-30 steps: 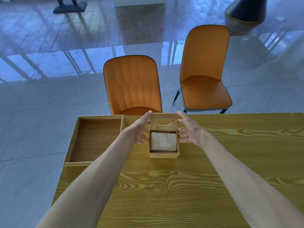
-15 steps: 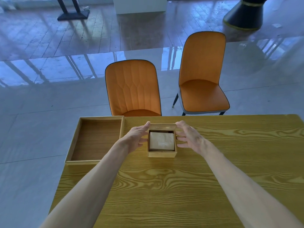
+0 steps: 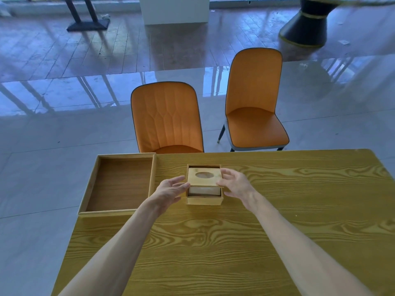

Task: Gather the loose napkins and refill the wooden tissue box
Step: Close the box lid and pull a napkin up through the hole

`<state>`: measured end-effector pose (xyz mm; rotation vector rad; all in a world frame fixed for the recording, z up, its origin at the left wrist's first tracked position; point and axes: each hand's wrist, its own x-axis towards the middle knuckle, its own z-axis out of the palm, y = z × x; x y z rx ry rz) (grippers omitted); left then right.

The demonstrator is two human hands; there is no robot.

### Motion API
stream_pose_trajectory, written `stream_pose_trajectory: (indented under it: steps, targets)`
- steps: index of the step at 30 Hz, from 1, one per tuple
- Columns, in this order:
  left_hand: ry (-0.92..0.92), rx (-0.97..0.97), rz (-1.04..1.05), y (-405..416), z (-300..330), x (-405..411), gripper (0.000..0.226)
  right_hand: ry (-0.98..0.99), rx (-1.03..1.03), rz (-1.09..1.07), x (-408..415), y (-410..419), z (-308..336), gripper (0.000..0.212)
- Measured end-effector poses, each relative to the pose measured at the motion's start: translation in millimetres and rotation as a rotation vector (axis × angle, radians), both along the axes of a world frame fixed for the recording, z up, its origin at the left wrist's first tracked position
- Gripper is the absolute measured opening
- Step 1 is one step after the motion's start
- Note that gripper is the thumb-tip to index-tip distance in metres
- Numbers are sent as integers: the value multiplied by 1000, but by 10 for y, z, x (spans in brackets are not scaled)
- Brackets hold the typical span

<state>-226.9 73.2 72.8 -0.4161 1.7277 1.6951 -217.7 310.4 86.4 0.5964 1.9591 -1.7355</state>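
The small wooden tissue box [image 3: 204, 200] stands on the yellow wood-grain table [image 3: 213, 242], near its far edge. Its lid [image 3: 204, 177], with an oval hole, lies tilted over the top and covers most of the opening. A strip of the pale napkin stack [image 3: 204, 191] shows under the lid's raised near edge. My left hand [image 3: 171, 190] touches the lid's near left corner with its fingertips. My right hand [image 3: 234, 183] grips the lid's right edge between thumb and fingers.
An empty wooden tray [image 3: 89, 186] lies on the table's far left corner, partly over the edge. Two orange chairs [image 3: 166, 118] [image 3: 254, 105] stand beyond the table on a shiny tiled floor. A dark round table base [image 3: 305, 28] is at the far right.
The lid stood upright at the box's far side a second ago. Both hands have swung it down toward me, and it now lies over the napkins.
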Motion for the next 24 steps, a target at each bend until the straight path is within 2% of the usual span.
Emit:
stream_pose_trajectory:
  steps: [7, 17, 24]
  targets:
    - [50, -112, -8, 1, -136, 21, 56, 16, 54, -41, 80, -23, -141, 71]
    - [187, -244, -69, 60, -218, 35, 62, 55, 139, -38, 146, -19, -396, 71]
    - [181, -254, -80, 53, -252, 15, 67, 68, 238, 17, 97, -12, -452, 75]
